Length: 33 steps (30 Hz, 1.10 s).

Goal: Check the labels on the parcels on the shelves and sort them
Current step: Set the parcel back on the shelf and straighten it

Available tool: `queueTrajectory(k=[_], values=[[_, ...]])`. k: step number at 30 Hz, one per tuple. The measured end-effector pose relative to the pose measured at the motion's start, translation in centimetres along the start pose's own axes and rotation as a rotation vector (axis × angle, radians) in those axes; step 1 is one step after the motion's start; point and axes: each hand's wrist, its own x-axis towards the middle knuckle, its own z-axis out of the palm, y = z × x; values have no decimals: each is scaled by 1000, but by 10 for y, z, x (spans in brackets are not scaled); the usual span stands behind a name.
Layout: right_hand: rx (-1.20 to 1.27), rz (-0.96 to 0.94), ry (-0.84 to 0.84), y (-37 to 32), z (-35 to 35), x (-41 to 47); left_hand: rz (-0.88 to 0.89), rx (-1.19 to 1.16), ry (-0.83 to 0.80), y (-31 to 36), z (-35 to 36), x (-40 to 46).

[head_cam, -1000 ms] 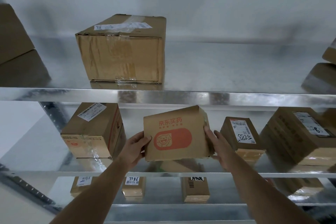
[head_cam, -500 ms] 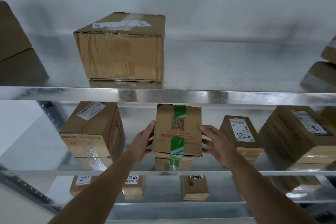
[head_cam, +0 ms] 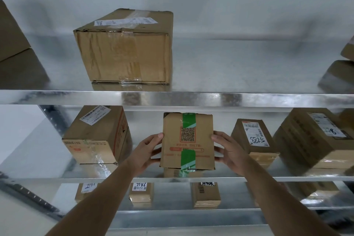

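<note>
**Both hands hold small taped parcel at middle shelf**

Center of frame, lower half: small parcel (head_cam: 188,141) with green tape strip and QR code facing the camera, held upright just above the middle shelf (head_cam: 57,179), its lower edge close to the shelf surface; touching or not, cannot tell. Left hand (head_cam: 148,152) grips the parcel's left side, fingers curled onto the edge. Right hand (head_cam: 230,152) grips the right side, fingers wrapped round the edge. Both forearms reach up from the bottom of the frame.

Same shelf, left of center: taped brown box (head_cam: 95,136) with white label on top. Right of center: labelled box (head_cam: 252,138) with handwritten digits, just beside the right hand. Far right: larger box (head_cam: 314,138) with label.

Upper shelf (head_cam: 249,97), upper center-left: big worn carton (head_cam: 124,48), label on top. Box edges at far left and far right of the frame.

Bottom shelf, lower center: three small boxes with labels, two handwritten: (head_cam: 87,191), (head_cam: 140,191), (head_cam: 206,193).
</note>
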Motion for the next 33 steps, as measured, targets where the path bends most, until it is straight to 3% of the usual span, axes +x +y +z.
queueTrajectory(k=[16, 22, 28, 33], values=[[8, 2, -7, -1, 1, -5, -13, 15, -5, -1, -2, 0], [-51, 53, 43, -13, 6, -2, -25, 63, -107, 6, -2, -2], [-9, 48, 91, -11, 14, 3, -67, -141, 50, 14, 2, 2], [-63, 15, 90, -3, 23, 7, -34, -50, 63, 9, 1, 3]])
